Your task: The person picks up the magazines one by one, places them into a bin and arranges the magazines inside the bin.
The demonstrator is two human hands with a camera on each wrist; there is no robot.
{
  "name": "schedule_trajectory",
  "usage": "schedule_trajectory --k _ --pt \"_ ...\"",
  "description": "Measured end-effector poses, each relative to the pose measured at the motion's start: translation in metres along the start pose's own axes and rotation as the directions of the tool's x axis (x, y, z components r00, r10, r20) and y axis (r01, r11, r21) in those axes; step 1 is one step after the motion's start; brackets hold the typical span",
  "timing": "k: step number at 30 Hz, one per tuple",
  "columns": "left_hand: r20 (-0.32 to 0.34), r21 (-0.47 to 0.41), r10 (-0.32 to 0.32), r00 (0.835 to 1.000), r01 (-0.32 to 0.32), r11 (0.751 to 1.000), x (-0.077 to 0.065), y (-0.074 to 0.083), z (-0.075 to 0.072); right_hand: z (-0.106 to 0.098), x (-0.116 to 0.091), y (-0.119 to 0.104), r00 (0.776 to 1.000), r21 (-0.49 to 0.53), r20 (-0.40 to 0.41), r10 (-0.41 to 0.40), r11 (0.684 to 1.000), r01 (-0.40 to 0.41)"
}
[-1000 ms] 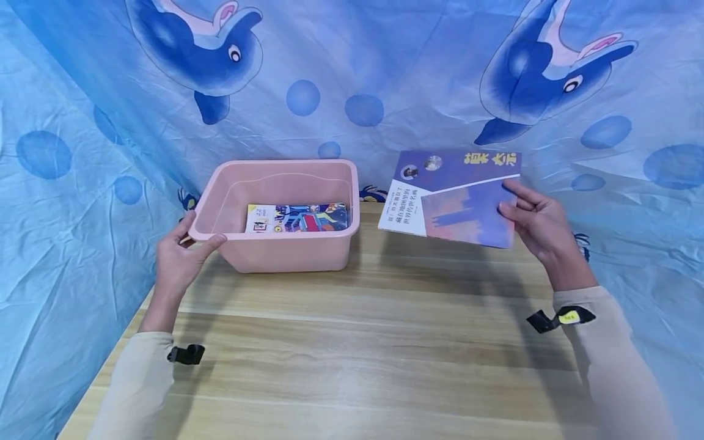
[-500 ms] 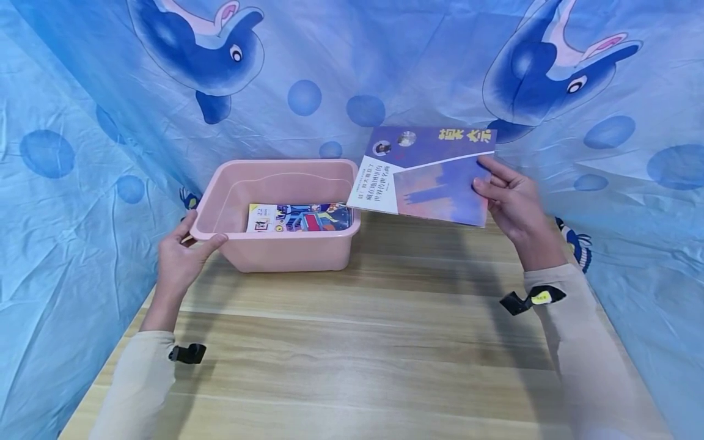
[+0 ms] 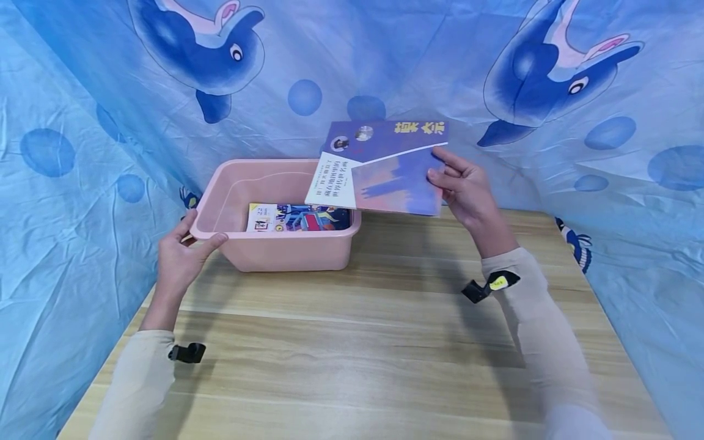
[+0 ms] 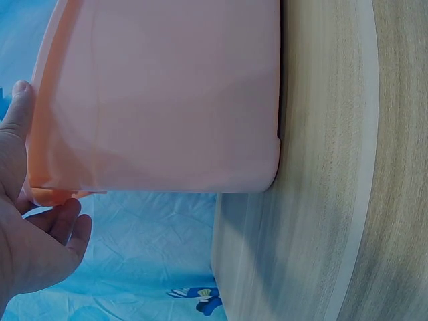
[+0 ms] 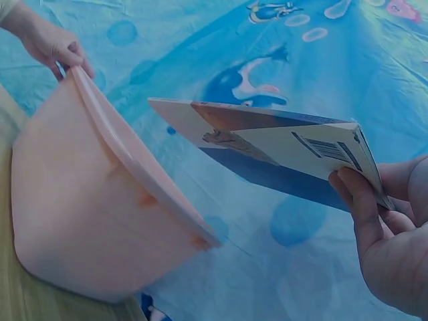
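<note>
A pink plastic bin (image 3: 286,252) stands at the back left of the table. Inside it lies a colourful magazine (image 3: 299,218) with a white and yellow corner. My left hand (image 3: 180,253) grips the bin's left front corner, thumb over the rim and fingers beneath; the left wrist view shows that hand (image 4: 40,234) beside the bin wall. By its right edge, my right hand (image 3: 467,192) pinches a thin purple book (image 3: 396,177) with yellow lettering. The book is held level above the bin's right rim, partly over the opening. Its barcoded back (image 5: 321,148) shows in the right wrist view.
The wood-grain table (image 3: 352,354) extends in front of the bin and to its right. A blue cloth with dolphins (image 3: 214,49) hangs behind and along both sides. Black camera mounts (image 3: 187,353) sit on both sleeves.
My right hand has carried the purple book leftward and up, from beside the bin to over its right part. The left hand and the bin stay in place.
</note>
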State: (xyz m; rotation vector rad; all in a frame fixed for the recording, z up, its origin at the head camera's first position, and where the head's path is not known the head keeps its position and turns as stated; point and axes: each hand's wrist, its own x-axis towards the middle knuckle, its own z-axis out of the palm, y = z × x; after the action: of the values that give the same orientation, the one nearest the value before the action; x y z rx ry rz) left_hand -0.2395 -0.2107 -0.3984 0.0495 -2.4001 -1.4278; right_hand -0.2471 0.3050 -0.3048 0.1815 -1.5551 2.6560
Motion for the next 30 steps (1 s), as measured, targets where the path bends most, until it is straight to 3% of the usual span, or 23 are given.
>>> schedule_trajectory --k 7,16,30 --pt "0.007 0.004 -0.004 1.0 0.004 1.0 0.0 0.002 -0.002 0.029 0.013 0.025 0.999 -0.017 0.037 0.0 1.0 0.0" --pt "0.022 -0.008 -0.002 1.0 0.002 1.0 0.001 0.001 0.0 0.069 0.027 0.055 0.996 -0.035 0.056 0.063 0.998 -0.061" --pt "0.006 -0.028 0.009 1.0 -0.009 1.0 -0.001 -0.001 0.001 0.107 0.039 0.098 0.986 -0.031 0.029 0.165 0.986 -0.164"
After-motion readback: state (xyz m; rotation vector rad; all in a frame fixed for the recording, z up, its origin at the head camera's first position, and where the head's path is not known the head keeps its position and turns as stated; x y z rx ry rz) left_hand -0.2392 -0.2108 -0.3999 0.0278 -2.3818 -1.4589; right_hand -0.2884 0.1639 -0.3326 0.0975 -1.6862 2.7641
